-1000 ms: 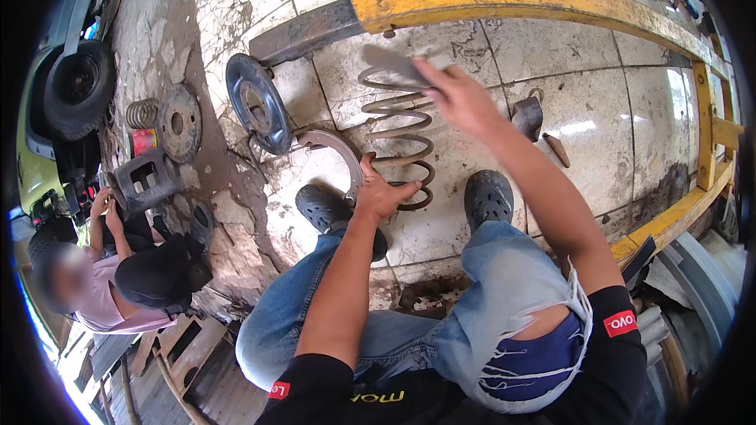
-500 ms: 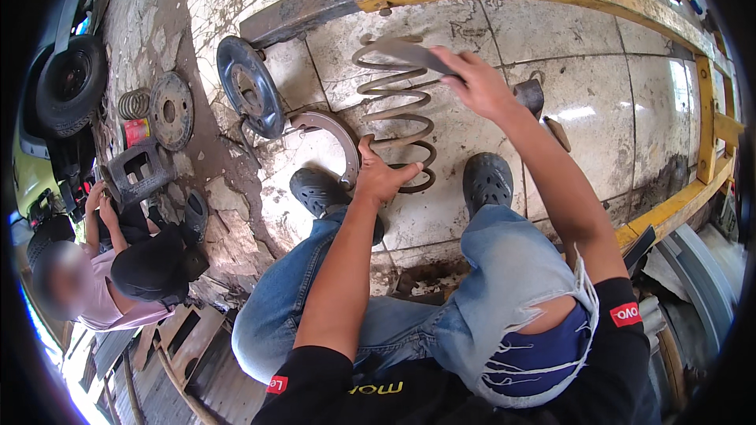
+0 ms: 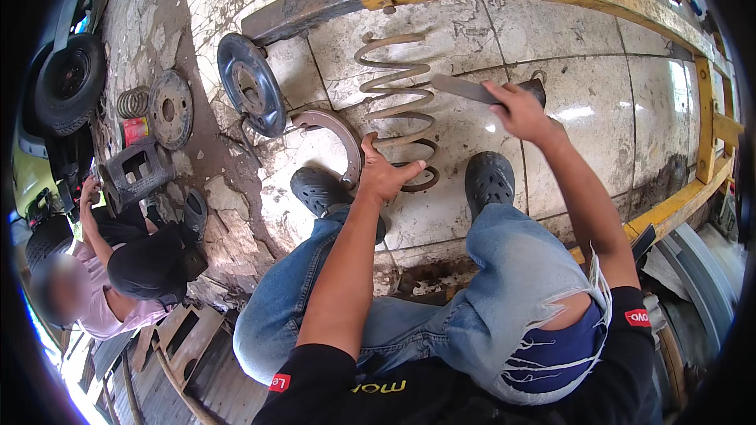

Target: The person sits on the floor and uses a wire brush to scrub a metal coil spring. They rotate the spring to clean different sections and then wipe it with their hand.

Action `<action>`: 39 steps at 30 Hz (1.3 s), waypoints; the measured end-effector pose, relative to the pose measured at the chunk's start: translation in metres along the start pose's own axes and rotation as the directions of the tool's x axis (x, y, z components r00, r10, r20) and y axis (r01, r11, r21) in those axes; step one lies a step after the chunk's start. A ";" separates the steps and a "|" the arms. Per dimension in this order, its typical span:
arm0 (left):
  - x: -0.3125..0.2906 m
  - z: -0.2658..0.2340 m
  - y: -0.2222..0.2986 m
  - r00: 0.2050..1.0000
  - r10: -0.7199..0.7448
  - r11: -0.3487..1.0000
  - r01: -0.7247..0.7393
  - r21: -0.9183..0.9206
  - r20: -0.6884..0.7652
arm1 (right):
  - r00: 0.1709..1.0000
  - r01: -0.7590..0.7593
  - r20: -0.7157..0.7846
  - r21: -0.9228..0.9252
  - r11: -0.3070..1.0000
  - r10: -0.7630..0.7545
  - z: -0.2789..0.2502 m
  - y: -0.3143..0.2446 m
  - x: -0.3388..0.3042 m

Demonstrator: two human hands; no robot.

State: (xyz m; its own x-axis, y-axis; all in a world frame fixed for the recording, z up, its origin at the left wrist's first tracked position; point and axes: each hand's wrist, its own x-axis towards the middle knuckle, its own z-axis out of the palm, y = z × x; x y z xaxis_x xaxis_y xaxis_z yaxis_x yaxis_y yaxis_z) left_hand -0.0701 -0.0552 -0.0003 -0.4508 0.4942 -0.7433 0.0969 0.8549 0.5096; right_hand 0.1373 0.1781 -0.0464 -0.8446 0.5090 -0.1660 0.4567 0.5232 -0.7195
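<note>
Spring: rusty steel coil spring (image 3: 398, 102) lies on the cracked tile floor (image 3: 598, 63) — long axis running away from me.
Left hand (image 3: 384, 175): nearer, fingers spread, pressing its near coil.
Right hand (image 3: 520, 110): closed round a flat grey metal bar (image 3: 466, 90) — tip toward the middle coils.

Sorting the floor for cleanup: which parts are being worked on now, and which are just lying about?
In use:
coil spring
flat metal bar
left hand
right hand

Lying about:
brake shoe
backing plate
brake disc
small spring
tyre

A rusty coil spring (image 3: 398, 106) lies lengthwise on the tiled floor, flat grey bar (image 3: 465, 89) above it.
</note>
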 end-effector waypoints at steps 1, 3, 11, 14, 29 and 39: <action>0.000 0.001 0.000 1.000 -0.004 1.000 0.004 0.001 -0.006 | 1.000 0.012 -0.008 -0.022 1.000 -0.012 -0.011 0.002 -0.001; 0.005 0.001 -0.009 1.000 0.025 0.995 -0.025 -0.093 0.002 | 0.995 0.082 -0.050 0.034 0.996 -0.081 -0.021 -0.012 0.003; 0.020 -0.002 -0.027 0.998 0.061 0.997 -0.059 -0.059 0.026 | 0.957 0.235 -0.225 0.226 0.945 -0.184 0.035 -0.036 0.014; 0.016 -0.008 -0.029 0.997 0.038 0.994 -0.032 -0.101 0.060 | 0.986 -0.133 -0.083 0.127 0.983 0.144 0.014 0.014 -0.027; -0.020 0.068 -0.021 0.734 0.303 0.951 -0.189 0.245 -0.607 | 0.927 0.363 -0.198 0.257 0.896 -0.318 0.031 -0.097 0.025; -0.016 0.033 -0.039 0.846 0.173 0.979 -0.202 -0.002 -0.504 | 0.958 0.221 -0.256 0.363 0.905 -0.131 0.040 -0.073 0.024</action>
State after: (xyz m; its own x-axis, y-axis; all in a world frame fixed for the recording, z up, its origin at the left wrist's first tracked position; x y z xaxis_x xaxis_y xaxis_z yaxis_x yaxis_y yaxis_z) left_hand -0.0368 -0.0909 -0.0225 -0.8120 0.4865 -0.3224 0.1837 0.7374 0.6500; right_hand 0.0723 0.1250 -0.0243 -0.7974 0.5937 0.1081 0.1251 0.3378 -0.9329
